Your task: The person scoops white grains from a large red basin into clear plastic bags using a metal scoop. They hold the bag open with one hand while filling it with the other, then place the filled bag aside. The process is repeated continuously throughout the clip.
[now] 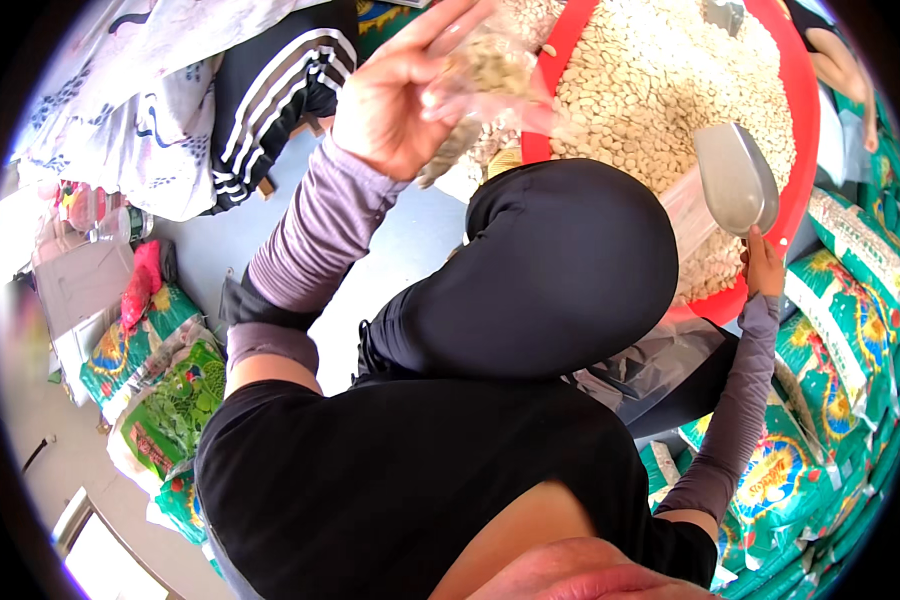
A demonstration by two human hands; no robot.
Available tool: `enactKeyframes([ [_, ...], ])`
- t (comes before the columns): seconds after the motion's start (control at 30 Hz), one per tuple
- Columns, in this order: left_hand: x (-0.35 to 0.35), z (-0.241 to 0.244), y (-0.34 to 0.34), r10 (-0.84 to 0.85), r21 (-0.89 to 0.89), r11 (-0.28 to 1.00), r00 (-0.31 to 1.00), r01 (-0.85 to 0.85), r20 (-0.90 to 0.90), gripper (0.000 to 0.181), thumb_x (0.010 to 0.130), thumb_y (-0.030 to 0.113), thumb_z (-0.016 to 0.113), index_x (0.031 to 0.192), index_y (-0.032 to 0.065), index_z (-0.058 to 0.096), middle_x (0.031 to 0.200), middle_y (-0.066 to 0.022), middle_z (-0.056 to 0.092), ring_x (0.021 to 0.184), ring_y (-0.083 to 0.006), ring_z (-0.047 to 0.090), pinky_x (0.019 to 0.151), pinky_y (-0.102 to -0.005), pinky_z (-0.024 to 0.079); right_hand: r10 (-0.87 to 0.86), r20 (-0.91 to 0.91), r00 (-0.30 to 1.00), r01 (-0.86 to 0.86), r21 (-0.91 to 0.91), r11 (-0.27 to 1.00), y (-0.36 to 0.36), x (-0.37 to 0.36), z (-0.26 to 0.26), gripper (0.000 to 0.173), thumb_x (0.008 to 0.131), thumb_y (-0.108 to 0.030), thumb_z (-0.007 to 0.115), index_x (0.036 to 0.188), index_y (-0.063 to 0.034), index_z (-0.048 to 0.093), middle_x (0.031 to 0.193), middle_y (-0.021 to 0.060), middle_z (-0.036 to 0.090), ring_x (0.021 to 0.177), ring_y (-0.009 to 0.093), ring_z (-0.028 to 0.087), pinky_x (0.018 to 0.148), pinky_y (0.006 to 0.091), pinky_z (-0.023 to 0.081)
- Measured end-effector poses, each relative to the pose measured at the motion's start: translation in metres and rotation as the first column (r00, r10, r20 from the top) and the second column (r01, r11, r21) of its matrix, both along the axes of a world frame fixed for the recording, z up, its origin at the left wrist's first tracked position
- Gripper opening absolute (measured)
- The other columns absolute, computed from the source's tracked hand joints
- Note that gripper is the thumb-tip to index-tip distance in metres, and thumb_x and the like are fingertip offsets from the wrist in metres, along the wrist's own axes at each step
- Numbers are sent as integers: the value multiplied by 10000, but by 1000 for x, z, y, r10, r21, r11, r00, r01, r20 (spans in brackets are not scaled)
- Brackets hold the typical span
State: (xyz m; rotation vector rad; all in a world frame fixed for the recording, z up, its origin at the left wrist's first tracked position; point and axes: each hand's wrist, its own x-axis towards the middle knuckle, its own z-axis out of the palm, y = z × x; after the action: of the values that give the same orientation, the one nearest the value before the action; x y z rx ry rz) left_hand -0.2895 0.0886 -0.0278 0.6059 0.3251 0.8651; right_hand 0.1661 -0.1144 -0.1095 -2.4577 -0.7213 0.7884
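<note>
My left hand [401, 105] is raised at the upper middle, against the near side of a clear plastic bag [487, 71] with pale pieces in it; blur hides how the fingers meet the film. Around the handle end of a metal scoop [739, 180] my right hand [763, 266] is closed. The scoop is over the right part of a large red tub [802, 142] full of flat, pale beans or seeds [645, 82]. A clear plastic film or bag [686, 214] lies beside the scoop, partly over the beans.
Green printed sacks [832, 337] are piled at the right, with more sacks [172, 390] at the left. Another person's striped trouser leg [285, 105] is at the upper left; a co-worker's arm [840, 67] shows at the upper right. Clear plastic bags [660, 360] lie by my lap.
</note>
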Motion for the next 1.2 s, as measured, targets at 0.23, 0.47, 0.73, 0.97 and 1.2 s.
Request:
enactKeyframes([
  [0.23, -114, -102, -31, 311, -190, 883, 838, -430, -449, 540, 821, 7, 391, 1356, 5, 309, 1440, -123, 290, 499, -71, 328, 475, -200, 323, 3, -79, 997, 7, 128, 992, -6, 8, -30, 563, 799, -574, 554, 866, -20, 635, 649, 10, 531, 524, 80, 438, 468, 237, 358],
  [0.47, -178, -299, -64, -86, -229, 945, 495, -235, -864, 445, 859, 90, 366, 1296, 38, 427, 1278, -118, 501, 433, -98, 434, 375, -227, 371, 222, -60, 973, -223, -19, 975, 19, 1, -54, 607, 646, -511, 736, 932, -8, 552, 681, 46, 529, 585, 138, 511, 534, 285, 429],
  [0.73, 24, -95, 13, 644, 579, 423, 217, 697, -733, 239, 849, 220, 588, 1020, 59, 638, 927, -164, 643, 813, -297, 627, 702, -320, 498, 424, 84, 902, -404, -188, 895, 24, -42, -104, 625, 633, -353, 777, 1069, 27, 543, 926, 190, 620, 929, 283, 603, 810, 376, 457],
  [0.97, 182, -106, 11, -283, 259, 284, 339, 923, -897, 393, 877, 277, 572, 1181, 29, 552, 1025, -79, 627, 751, -129, 603, 650, -236, 487, 246, -13, 969, -246, -46, 968, 41, -33, -75, 364, 676, -306, 756, 828, -46, 551, 754, 102, 616, 699, 209, 593, 660, 317, 469],
  [1.2, 263, -130, -22, -234, 177, 419, 295, 891, -926, 401, 867, 180, 567, 1179, -52, 467, 980, -147, 609, 853, -196, 621, 693, -287, 516, 120, -185, 975, -95, 139, 986, 38, -41, -40, 326, 672, -260, 763, 772, -55, 530, 682, 63, 581, 598, 154, 559, 561, 293, 461],
])
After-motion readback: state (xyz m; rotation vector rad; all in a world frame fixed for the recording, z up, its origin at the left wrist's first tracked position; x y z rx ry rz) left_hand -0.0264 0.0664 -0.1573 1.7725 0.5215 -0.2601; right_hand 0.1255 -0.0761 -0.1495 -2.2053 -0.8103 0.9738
